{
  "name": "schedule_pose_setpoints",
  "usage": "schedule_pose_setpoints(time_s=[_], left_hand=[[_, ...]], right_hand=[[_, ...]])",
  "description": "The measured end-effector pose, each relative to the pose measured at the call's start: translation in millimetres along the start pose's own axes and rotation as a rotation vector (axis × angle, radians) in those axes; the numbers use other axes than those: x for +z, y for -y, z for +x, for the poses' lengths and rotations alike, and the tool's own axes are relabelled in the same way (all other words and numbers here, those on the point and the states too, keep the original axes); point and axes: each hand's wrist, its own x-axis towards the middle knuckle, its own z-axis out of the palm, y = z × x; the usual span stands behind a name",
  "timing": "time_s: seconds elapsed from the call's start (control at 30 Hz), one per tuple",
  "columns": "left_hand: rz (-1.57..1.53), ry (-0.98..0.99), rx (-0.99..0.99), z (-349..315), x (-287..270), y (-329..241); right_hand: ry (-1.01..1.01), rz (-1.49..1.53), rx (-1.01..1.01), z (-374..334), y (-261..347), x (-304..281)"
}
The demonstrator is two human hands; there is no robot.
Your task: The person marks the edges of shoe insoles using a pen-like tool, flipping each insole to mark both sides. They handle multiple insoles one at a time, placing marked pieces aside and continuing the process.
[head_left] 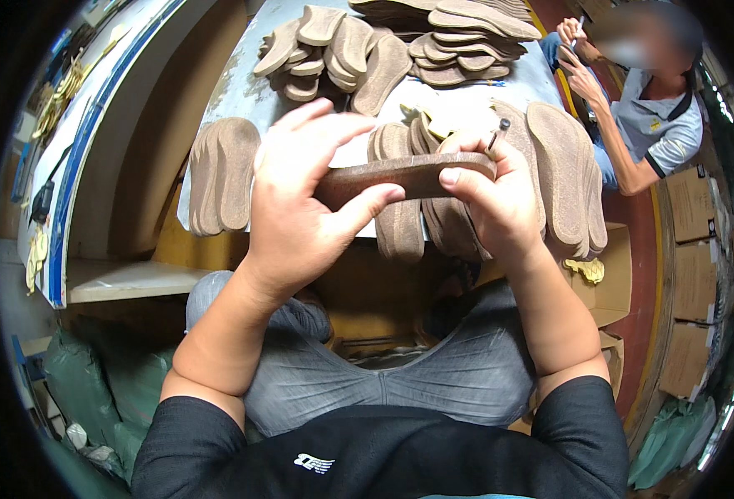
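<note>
The sole's broad faces are hard to judge, since the brown sole (408, 176) is turned almost edge-on, and its left end runs out of sight at the left hand (300, 187). That hand's raised fingers are blurred; the far pile of soles (487, 21) is cut off by the top edge, and a pale yellow item (440, 125) beyond the right hand (500, 195) is too covered to identify. Both forearms angle inward from below, bringing the hands up level with each other over the near edge of the surface (225, 91). The right hand pinches the sole's right end, thumb on the near side and fingers behind, with a dark-tipped pen (502, 129) sticking up among them. The left hand is spread, fingers fanned upward and thumb pointing right along the sole's lower edge; whether it bears any grip cannot be told. Held above the near stacks (398, 224), the sole is slender from this side, gently curved, darker along its edge, with a rounded right end.
</note>
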Motion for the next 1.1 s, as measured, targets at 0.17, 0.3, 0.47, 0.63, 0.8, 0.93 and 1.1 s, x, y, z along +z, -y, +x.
schedule_pose_setpoints(time_s=[0.17,0.3,0.47,0.63,0.8,0.93,1.1], left_hand=[[-0.432,0.242,-0.461,-12,-1,1],[-0.484,0.049,-0.288,-15,12,6],[-0.457,0.135,-0.323,-14,9,9],[-0.613,0.218,-0.56,-13,6,11],[-0.608,0.206,-0.542,-13,5,9],[-0.63,0.154,-0.514,-14,7,9],[-0.637,0.305,-0.602,-8,-3,5]], right_hand=[[0.051,-0.172,-0.069,1,-11,9],[0.077,-0.208,-0.098,-2,-9,9],[0.067,-0.285,-0.111,-3,-4,13],[0.066,-0.361,-0.112,-3,-1,14],[0.037,-0.387,-0.15,-5,4,14],[-0.038,-0.331,-0.188,-3,8,14],[-0.245,-0.231,-0.257,1,5,-15]])
